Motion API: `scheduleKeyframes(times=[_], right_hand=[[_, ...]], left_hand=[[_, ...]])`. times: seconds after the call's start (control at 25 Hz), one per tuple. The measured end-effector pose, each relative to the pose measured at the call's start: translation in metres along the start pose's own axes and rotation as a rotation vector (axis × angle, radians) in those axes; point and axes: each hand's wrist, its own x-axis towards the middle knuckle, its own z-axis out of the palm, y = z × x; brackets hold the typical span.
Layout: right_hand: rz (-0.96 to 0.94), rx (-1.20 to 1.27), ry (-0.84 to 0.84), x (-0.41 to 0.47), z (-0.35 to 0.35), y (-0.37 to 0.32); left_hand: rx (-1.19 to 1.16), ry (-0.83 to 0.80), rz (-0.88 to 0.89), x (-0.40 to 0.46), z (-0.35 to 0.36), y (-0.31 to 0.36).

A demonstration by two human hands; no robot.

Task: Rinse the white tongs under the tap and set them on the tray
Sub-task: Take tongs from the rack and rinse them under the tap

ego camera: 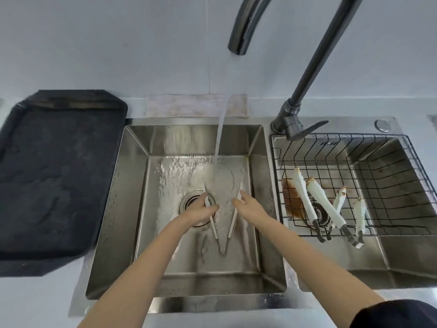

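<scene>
A pair of white tongs (233,222) is held low in the left basin of a steel sink (139,209), spread into a V with the metal hinge toward the near side and the two arms pointing far, toward the running water; the left arm of the tongs is gripped by the left hand (201,213), whose fingers are curled round it just above the drain (189,200); the right arm of the tongs is touched by the right hand (248,204), whose fingers appear fairly straight against it, though whether the arm is pinched cannot be told. A stream of water (222,129) is seen falling from the dark tap (246,24) onto the basin floor just beyond the tips of the tongs; the floor around them is covered with rippling water. A black tray (59,174) is set on the counter to the left of the sink, well apart from the tongs. In the right basin a black wire rack (390,185) is placed; several more soiled tongs (324,207) are laid in it, with brown-stained tips pointing far and metal ends hanging over its near edge; a brown stain is visible beneath them at the left of the rack.
</scene>
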Motion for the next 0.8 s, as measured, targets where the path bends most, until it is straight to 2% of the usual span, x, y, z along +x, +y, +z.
scheduleKeyframes(times=[0.2, 0.4, 0.6, 0.8], right_hand=[[-0.212, -0.179, 0.081, -0.038, -0.026, -0.02], [-0.353, -0.27, 0.179, -0.075, -0.059, -0.019], [-0.345, -0.334, 0.26, -0.095, -0.098, 0.004], [-0.272, -0.348, 0.33, -0.1, -0.142, 0.039]], left_hand=[[0.297, 0.018, 0.186, -0.032, -0.005, 0.03], [0.631, 0.091, 0.294, -0.044, 0.006, 0.055], [0.811, 0.12, 0.389, -0.054, 0.039, 0.086], [0.873, 0.109, 0.456, -0.057, 0.078, 0.116]])
